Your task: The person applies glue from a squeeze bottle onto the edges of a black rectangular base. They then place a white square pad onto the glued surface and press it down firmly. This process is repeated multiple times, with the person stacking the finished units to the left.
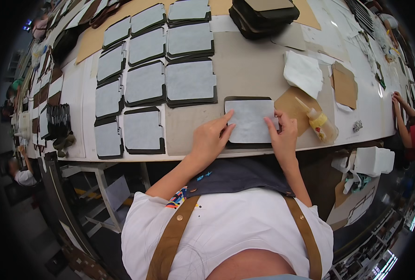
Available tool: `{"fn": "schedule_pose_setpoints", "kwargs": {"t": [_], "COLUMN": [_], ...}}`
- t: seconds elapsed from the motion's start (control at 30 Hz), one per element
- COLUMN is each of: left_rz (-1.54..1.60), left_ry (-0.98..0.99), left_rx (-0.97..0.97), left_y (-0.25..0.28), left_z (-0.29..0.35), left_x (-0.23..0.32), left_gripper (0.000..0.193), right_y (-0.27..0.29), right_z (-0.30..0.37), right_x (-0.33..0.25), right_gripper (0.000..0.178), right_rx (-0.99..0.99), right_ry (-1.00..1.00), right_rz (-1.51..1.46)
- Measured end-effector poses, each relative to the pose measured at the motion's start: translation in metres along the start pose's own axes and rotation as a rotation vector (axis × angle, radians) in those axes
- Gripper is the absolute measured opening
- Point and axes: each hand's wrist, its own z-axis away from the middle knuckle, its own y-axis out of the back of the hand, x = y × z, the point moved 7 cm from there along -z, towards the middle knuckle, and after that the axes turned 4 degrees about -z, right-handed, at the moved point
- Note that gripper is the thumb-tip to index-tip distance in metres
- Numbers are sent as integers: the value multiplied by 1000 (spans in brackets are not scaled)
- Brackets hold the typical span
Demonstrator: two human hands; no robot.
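Note:
In front of me at the table's near edge lies a light grey sheet (250,126) on top of a black panel (249,98), whose dark border shows along the far and near sides. My left hand (212,136) rests at the sheet's left edge, its thumb and index finger apart and touching it. At the right edge my right hand (284,133) pinches the sheet, thumb on top and fingers curled behind. Just right of that hand a clear squeeze bottle with a yellow band (318,122) lies tilted, its thin nozzle over a tan board (292,105).
To the left, several stacks of black panels topped with grey sheets (144,128) stand in rows. A pile of black pieces (263,21) sits at the back. White cloth (303,73) and brown pads (344,86) lie right. Another person's hand (399,99) is at the far right.

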Motion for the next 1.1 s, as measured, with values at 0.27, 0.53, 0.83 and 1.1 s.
{"fn": "schedule_pose_setpoints", "kwargs": {"t": [0.27,0.53,0.83,1.1], "left_rz": [-8,-1,-27,-58], "left_ry": [21,30,24,56], "left_rx": [-15,-25,-25,-73], "left_y": [-2,-2,0,5], "left_z": [2,1,2,3], "left_x": [-1,-2,-1,-2], "left_gripper": [40,41,41,41], "right_y": [9,9,8,6], "right_z": [-3,-2,-4,-5], "right_x": [-32,-29,-30,-25], "right_gripper": [26,22,22,25], "right_rx": [-9,-23,-32,-40], "right_ry": [256,246,251,250], "right_rz": [199,204,205,261]}}
